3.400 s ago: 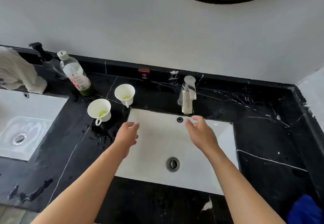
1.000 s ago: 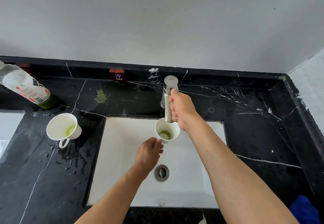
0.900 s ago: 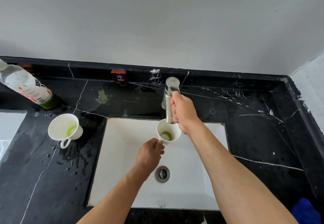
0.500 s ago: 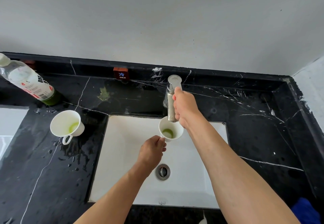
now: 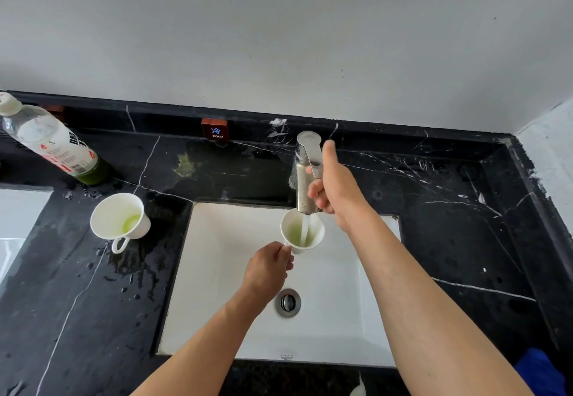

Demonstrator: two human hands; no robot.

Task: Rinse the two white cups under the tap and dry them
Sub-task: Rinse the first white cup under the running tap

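My left hand grips the handle of a white cup and holds it under the spout of the steel tap, above the white sink. A stream of water runs into the cup, which holds green liquid. My right hand is on the tap's lever, fingers curled around it and thumb up. The second white cup stands upright on the black counter left of the sink, with a little green liquid inside and its handle toward me.
A plastic bottle with green liquid stands at the back left. A red COLD tag sits on the back ledge. The counter is wet around the second cup. Another sink's edge shows far left; blue cloth at bottom right.
My left hand took the right-hand cup off the counter and brought it under the spout. My right hand went to the tap lever and lifted it; water now flows into the cup.
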